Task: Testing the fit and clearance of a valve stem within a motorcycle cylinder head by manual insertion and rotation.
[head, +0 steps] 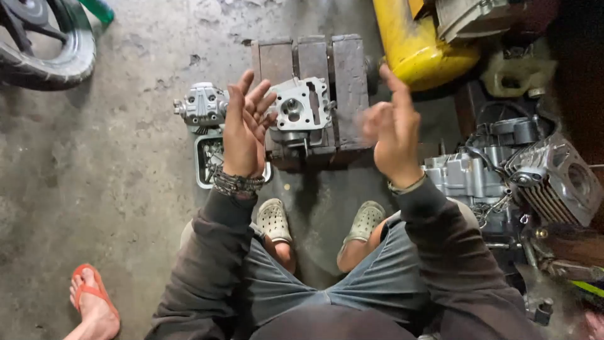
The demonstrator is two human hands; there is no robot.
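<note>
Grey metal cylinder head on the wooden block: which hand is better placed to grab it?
Probably the left hand: its open fingers overlap the grey metal cylinder head on the wooden block. The right hand is raised farther aside.

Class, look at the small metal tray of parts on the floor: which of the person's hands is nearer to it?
Left. The left hand is raised directly over the tray, overlapping it in view; the right hand is raised well off to the tray's right, beyond the wooden block.

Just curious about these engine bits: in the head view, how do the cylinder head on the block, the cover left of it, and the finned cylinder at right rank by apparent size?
1. Finned cylinder, though nearer the camera.
2. Cylinder head.
3. Cover.
</note>
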